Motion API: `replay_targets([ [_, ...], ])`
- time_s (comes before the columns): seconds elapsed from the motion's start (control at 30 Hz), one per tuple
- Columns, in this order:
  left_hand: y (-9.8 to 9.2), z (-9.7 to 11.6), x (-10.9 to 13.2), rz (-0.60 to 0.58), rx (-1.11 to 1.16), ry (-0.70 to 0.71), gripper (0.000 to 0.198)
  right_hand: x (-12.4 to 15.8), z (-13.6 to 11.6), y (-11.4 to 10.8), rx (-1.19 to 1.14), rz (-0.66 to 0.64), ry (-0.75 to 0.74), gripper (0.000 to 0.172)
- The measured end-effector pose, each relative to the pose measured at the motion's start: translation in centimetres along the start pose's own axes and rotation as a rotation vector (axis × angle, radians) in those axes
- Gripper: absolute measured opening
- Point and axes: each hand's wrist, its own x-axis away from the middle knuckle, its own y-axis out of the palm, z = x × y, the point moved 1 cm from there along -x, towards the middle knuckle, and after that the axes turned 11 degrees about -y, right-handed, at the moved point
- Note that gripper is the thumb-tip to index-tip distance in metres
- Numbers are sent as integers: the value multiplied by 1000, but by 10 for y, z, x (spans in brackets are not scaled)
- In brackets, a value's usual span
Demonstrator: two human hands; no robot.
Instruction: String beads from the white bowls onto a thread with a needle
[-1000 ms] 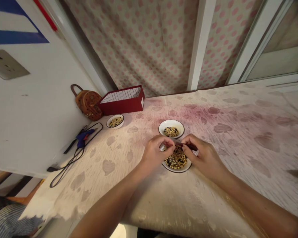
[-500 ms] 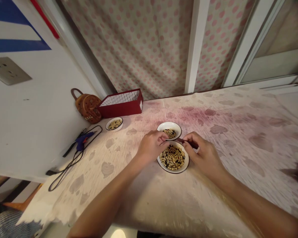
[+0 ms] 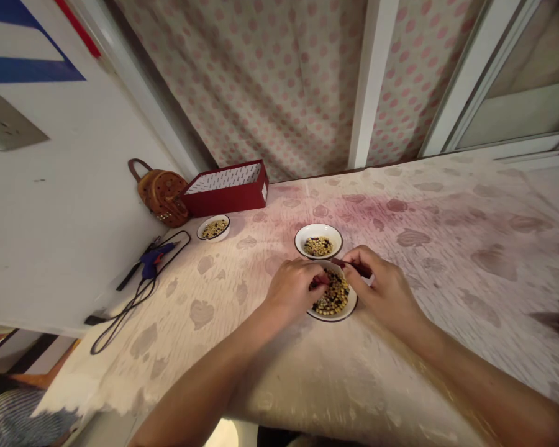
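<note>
A white dish with a dark rim, the front bowl (image 3: 345, 307), holds mixed pale and dark beans (image 3: 334, 296) and sits between my hands. My left hand (image 3: 291, 288) curls over its left side, with fingertips pinching a small dark red piece (image 3: 317, 282) above the beans. My right hand (image 3: 384, 288) rests at the bowl's right rim and grips a thin dark red stick (image 3: 356, 268). Just behind, a second white bowl (image 3: 318, 241) holds similar beans and touches neither hand. The hands hide part of the front bowl.
A smaller bean dish (image 3: 213, 228) and a red box (image 3: 226, 189) stand toward the back left beside a brown perforated leather bag (image 3: 163, 197). A blue glue gun (image 3: 151, 261) and its black cord (image 3: 121, 316) lie by the white wall. A stained cloth covers the table.
My left hand has moved down and right, over the front bowl, its fingertips now near the beans. The view has shifted slightly, and the right hand still holds the stick.
</note>
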Motion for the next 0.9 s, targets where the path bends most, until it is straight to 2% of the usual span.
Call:
replay_targets([
  [0.23,0,-4,4,72,405,-36,32,1,0,2,-34,-40,-36,7],
  [0.33,-1,-4,5,93,510,-32,35,1,1,4,-46,-82,-44,7],
  [0.9,3,-4,7,97,642,-1,36,1,-1,6,-62,-164,-55,6],
])
